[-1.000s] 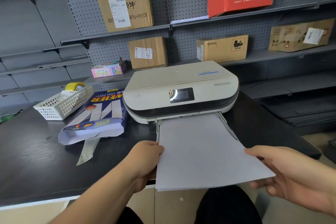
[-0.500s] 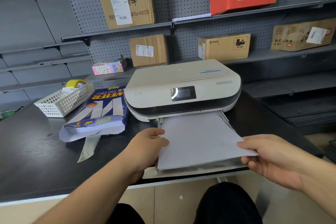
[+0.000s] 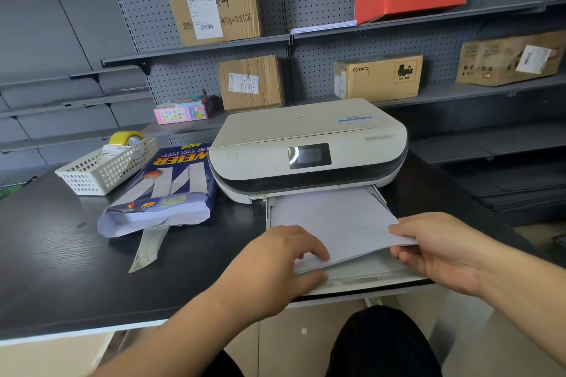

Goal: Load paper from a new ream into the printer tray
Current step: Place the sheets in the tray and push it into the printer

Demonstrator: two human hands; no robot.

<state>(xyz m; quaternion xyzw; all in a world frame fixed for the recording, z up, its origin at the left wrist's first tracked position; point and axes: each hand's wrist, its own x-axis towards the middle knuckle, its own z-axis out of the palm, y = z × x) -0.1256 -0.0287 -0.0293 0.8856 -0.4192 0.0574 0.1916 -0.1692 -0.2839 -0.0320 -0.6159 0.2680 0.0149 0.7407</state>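
a: head view. where do the task's things sit relative to the table edges?

b: the printer (image 3: pixel 307 147) stands toward the back edge of the black table (image 3: pixel 61 254), right of centre. its tray (image 3: pixel 367 277) is pulled out toward the front edge, its lip reaching just past that edge. the paper stack (image 3: pixel 333 220) lies in the tray, far end under the printer body, near end lifted off the tray floor.

a: open room?

b: bare tabletop lies left of the tray, up to the front edge. the opened ream (image 3: pixel 165 190) lies just beside the printer's left side, torn end facing the front edge, a wrapper strip (image 3: pixel 148 246) trailing from it. a white basket (image 3: pixel 105 167) sits behind it near the back-left corner. the table's right side is narrow.

a: hand poses?

b: left hand (image 3: pixel 275 263) pinches the stack's near left corner, fingers on top, thumb beneath. right hand (image 3: pixel 438 249) grips the near right corner, thumb above, fingers curled under. both forearms reach in from the front edge.
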